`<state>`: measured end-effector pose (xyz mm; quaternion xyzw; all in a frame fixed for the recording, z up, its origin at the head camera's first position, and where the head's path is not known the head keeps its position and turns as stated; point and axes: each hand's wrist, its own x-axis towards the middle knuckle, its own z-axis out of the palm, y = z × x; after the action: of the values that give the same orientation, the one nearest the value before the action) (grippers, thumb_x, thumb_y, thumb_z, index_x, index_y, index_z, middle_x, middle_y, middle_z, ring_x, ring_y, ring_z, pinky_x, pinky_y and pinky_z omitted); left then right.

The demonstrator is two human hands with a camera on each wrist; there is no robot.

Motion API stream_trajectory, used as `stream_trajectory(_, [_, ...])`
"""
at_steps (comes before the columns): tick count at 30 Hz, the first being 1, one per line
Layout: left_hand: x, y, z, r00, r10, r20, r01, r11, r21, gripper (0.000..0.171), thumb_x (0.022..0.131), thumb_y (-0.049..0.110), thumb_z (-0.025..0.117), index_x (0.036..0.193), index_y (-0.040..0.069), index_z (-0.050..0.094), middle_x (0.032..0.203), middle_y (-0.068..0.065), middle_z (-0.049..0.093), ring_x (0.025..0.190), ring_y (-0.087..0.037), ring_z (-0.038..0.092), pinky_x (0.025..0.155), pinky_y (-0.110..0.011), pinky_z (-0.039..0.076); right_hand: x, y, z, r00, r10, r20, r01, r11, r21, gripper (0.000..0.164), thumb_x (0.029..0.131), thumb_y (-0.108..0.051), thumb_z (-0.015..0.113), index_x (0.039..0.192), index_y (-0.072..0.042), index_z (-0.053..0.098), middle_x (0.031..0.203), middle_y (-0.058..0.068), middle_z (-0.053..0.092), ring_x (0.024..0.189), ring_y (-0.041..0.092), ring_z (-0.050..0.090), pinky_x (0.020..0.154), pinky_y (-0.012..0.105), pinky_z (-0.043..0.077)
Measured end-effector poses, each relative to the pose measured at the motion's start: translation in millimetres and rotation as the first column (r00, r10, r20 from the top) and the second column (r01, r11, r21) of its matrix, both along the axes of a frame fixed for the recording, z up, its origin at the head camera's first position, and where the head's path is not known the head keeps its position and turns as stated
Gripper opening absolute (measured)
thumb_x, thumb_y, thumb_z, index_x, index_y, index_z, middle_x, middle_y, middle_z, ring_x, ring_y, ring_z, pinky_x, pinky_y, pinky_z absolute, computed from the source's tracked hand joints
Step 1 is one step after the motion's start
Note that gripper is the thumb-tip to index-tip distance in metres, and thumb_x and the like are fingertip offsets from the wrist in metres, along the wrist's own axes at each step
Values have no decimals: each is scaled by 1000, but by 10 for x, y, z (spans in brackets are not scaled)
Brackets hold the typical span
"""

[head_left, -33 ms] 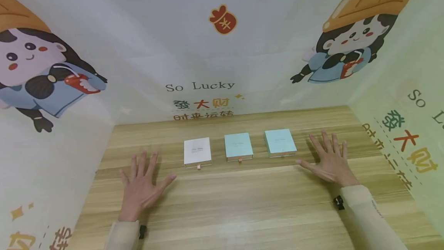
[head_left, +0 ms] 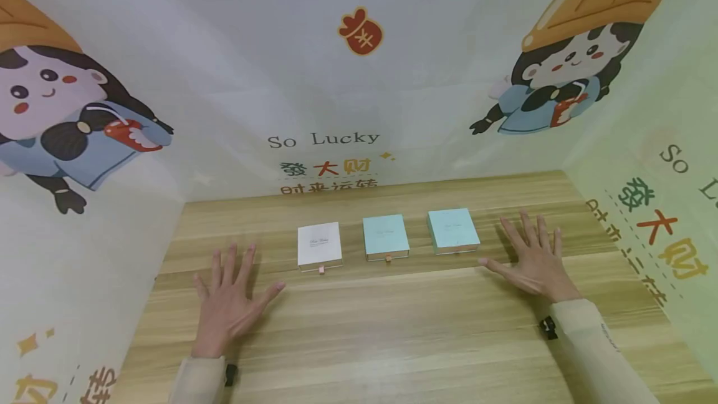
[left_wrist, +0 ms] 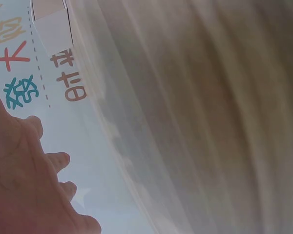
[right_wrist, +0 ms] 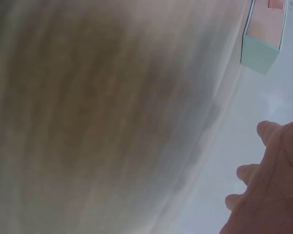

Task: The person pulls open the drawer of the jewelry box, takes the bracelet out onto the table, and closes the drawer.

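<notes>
Three small flat boxes lie in a row on the wooden table (head_left: 392, 335): a white box (head_left: 319, 245) on the left, a mint box (head_left: 385, 237) in the middle, another mint box (head_left: 453, 230) on the right. My left hand (head_left: 227, 295) lies flat on the table with fingers spread, just left of the white box. My right hand (head_left: 533, 257) lies flat with fingers spread, just right of the right mint box. Neither hand holds anything. The left wrist view shows the left hand (left_wrist: 24, 180) and a white box edge (left_wrist: 51, 24). The right wrist view shows the right hand (right_wrist: 271, 185) and a mint box (right_wrist: 263, 41).
Printed cloth walls with cartoon figures and "So Lucky" lettering (head_left: 323, 139) close in the table at the back, left and right. The wooden surface in front of the boxes lies between my two forearms.
</notes>
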<state>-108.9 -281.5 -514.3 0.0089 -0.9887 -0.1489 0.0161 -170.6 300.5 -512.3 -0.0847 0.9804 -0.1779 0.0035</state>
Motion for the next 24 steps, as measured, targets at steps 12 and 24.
stream_trajectory(12, [-19,-3,26,1000,0,4,0,1000,22,97,94,73,48,166,29,2,173,-16,-7,157,-44,-15,113,-82,-5,-26,-75,72,1000,4,4,-3,999,-38,99,92,-67,59,165,-17,17,171,26,-5,153,59,-6,115,80,-9])
stream_trajectory(24, [-94,-21,51,1000,-23,14,22,994,109,93,97,68,49,167,24,5,172,-19,-4,157,-50,-5,117,-80,2,-70,-244,92,999,36,-24,-38,997,-67,94,92,-64,60,164,-15,23,170,27,4,155,56,0,118,77,-2])
